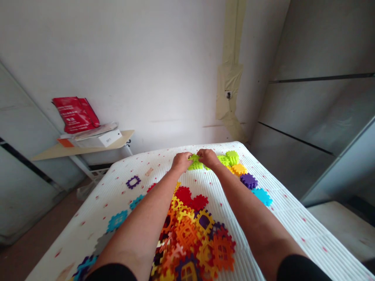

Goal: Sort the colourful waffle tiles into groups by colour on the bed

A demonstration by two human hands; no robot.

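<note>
Both my arms reach to the far side of the bed-like surface [164,164]. My left hand [182,161] pinches the left edge of a lime green toothed plastic tile [194,159]. On the same tile's right side, my right hand [208,157] has its fingers closed. Beneath the tile sit more lime green tiles [195,166], apparently stacked. To the right of my right hand stand further green tile stacks [232,157], partly behind my wrist. My fingertips are small in view and partly hidden.
A heap of mixed tiles [187,232] lies between my forearms. Yellow [239,169], purple [249,180] and blue stacks [262,196] line the right. A purple frame tile [133,182] lies left. A side table [127,137] holds a white box [109,137] and red bags [74,115].
</note>
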